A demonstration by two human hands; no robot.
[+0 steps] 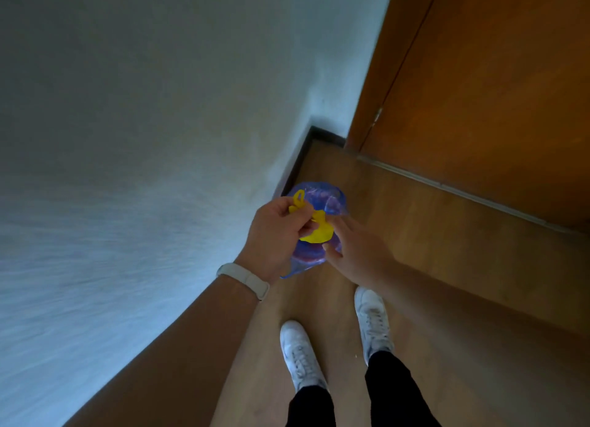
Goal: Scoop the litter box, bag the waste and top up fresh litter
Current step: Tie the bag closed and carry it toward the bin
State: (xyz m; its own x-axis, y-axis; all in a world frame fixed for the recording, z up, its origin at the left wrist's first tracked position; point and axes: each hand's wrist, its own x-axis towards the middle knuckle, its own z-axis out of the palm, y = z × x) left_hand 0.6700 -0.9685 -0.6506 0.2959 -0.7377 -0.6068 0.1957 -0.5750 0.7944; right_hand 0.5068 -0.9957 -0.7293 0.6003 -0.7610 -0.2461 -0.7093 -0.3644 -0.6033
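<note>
- Blue waste bag (314,200), translucent and gathered at its mouth, hangs in front of you above the wooden floor (415,222), at the centre of the view and just right of the white wall (127,123).
- Your left hand (274,235) is closed around the yellow drawstring (314,227), pinching it at the bag's neck; one yellow loop stands up above your fingers.
- Your right hand (357,251) is spread wide, fingers extended, its fingertips touching the yellow tie and the bag's right side; it grips nothing that can be seen.
- A white wristband (244,279) sits on your left wrist.
- Room to move is narrow: the wall fills the whole left side, its dark skirting board (295,168) running away to a far corner just beyond the bag.
- On the far right, a wooden door (495,107) stands shut or nearly so, you cannot tell which, with a pale metal threshold strip (447,187) along its lower edge.
- Bare floor lies open to the right of the bag, between it and the threshold.
- Your two white shoes (372,321) stand on the floor near you, below the hands and well apart from the skirting.
- What the bag holds is too blurred to make out.
</note>
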